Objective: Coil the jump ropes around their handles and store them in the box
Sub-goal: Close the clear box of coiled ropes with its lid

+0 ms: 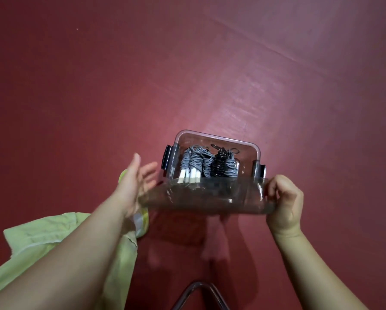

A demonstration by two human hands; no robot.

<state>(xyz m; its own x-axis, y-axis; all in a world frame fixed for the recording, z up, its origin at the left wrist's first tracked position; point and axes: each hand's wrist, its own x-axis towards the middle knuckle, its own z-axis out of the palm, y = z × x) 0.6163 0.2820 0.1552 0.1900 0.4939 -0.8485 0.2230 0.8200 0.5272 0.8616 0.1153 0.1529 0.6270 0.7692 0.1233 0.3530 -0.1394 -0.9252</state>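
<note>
above the clear plastic box [216, 139] of coiled grey and black jump ropes [210, 164], the right hand [284, 202] grips the transparent lid [205, 200]; the left hand [136, 182] is open-fingered beside it. best to square the lid's corners before pressing.

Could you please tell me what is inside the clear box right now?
The box holds coiled jump ropes: several grey ones with white handle ends and one black. The clear lid, held by the right hand, blurs their near ends.
</note>
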